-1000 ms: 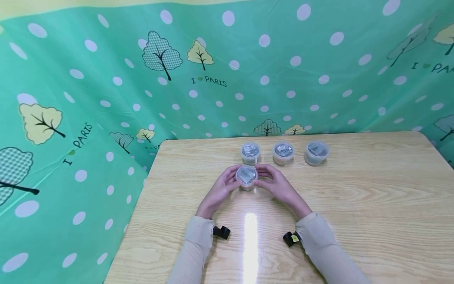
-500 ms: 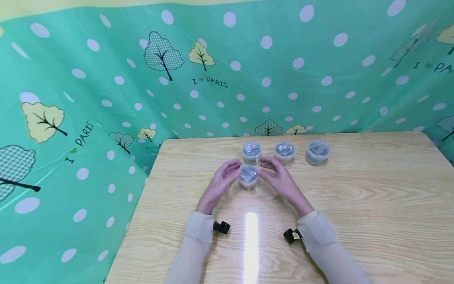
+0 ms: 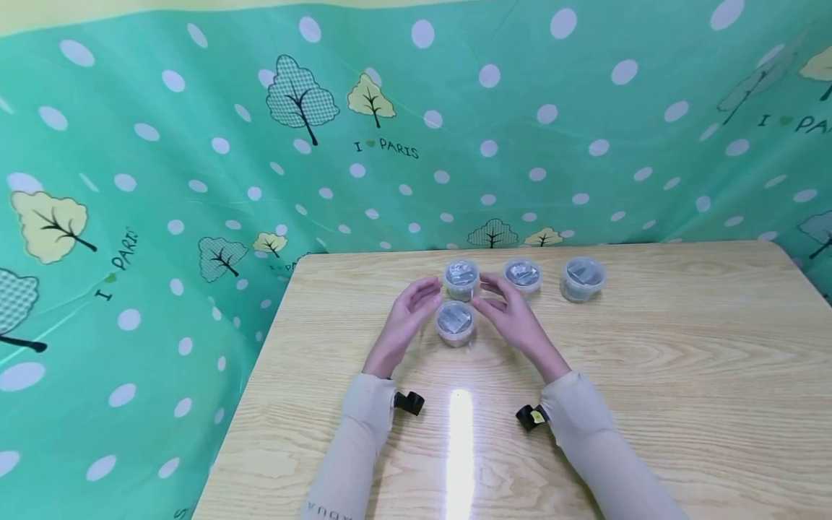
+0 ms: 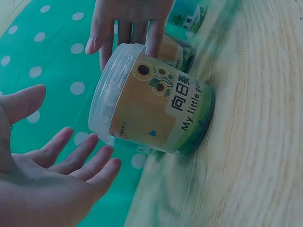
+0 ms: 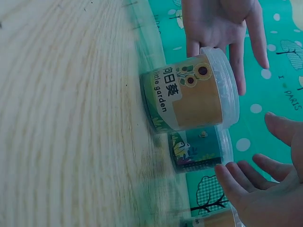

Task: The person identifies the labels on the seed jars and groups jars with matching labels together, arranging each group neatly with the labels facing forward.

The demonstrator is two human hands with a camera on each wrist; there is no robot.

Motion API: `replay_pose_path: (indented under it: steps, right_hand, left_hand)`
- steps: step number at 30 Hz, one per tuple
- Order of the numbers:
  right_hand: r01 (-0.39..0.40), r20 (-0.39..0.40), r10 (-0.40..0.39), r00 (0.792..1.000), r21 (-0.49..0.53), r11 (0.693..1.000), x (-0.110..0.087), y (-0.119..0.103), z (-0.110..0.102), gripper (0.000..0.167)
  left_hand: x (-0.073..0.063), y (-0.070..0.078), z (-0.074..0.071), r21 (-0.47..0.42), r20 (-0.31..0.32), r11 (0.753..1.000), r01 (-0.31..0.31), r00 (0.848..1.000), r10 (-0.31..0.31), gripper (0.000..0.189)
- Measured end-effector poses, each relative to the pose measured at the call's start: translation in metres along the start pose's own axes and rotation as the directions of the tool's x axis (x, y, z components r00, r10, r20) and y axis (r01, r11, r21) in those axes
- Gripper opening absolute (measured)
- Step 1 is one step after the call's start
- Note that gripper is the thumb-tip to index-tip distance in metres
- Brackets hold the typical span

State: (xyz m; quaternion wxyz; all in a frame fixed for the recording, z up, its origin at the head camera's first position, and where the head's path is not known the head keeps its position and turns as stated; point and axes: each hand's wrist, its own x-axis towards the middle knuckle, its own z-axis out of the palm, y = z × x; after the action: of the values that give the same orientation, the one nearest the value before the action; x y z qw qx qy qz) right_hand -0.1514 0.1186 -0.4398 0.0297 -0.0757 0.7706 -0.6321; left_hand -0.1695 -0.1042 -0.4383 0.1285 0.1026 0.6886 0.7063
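Observation:
My left hand point(image 3: 404, 318) and right hand point(image 3: 512, 312) stand either side of two clear lidded tubs, fingers loosely bent and nothing held. The nearer tub point(image 3: 454, 325) stands upright; the wrist views show its orange sunflower label reading "My little garden". Directly behind it is another tub point(image 3: 461, 282), whose label looks teal in the right wrist view. My fingertips are level with this rear tub; whether they touch it I cannot tell. In the left wrist view, a gap separates my left fingers point(image 4: 102, 163) from the sunflower tub point(image 4: 156, 104).
Two more lidded tubs, a middle one point(image 3: 521, 276) and a right one point(image 3: 582, 279), continue the back row. The wooden table point(image 3: 682, 375) ends at a green dotted curtain point(image 3: 403, 202) behind and to the left. Light glares on its front middle.
Both hands have let go of the nearer tub, spread apart and moved forward to the rear tub's sides. The tubs stay where they were on the table.

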Motion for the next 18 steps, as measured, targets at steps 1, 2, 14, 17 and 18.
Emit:
replay_pose_path:
  steps: [1, 2, 14, 17, 18]
  right_hand:
    - [-0.005, -0.001, 0.005, 1.0, 0.001, 1.0, 0.001, 0.0, 0.0, 0.058]
    - [-0.009, -0.001, 0.009, 1.0, 0.0, 1.0, 0.002, 0.0, 0.0, 0.059]
    - [0.015, -0.023, -0.016, 1.0, -0.036, 0.999, 0.013, 0.006, 0.003, 0.068]
    - [0.016, -0.029, -0.017, 0.999, -0.037, 0.999, 0.016, 0.007, 0.004, 0.067]
    - [0.011, -0.032, -0.012, 0.999, -0.039, 0.999, 0.017, 0.008, 0.005, 0.067]
  left_hand:
    - [0.002, 0.0, 0.0, 0.001, -0.004, 1.0, -0.001, 1.0, 0.001, 0.053]
    - [0.003, -0.001, 0.0, -0.001, -0.005, 1.0, -0.004, 1.0, 0.003, 0.054]
    - [0.018, -0.01, 0.002, -0.03, -0.049, 1.0, -0.01, 0.999, 0.008, 0.053]
    - [0.021, -0.012, 0.002, -0.035, -0.057, 0.999, -0.013, 0.998, 0.011, 0.055]
    - [0.023, -0.013, 0.002, -0.034, -0.06, 0.999, -0.01, 0.998, 0.008, 0.055]
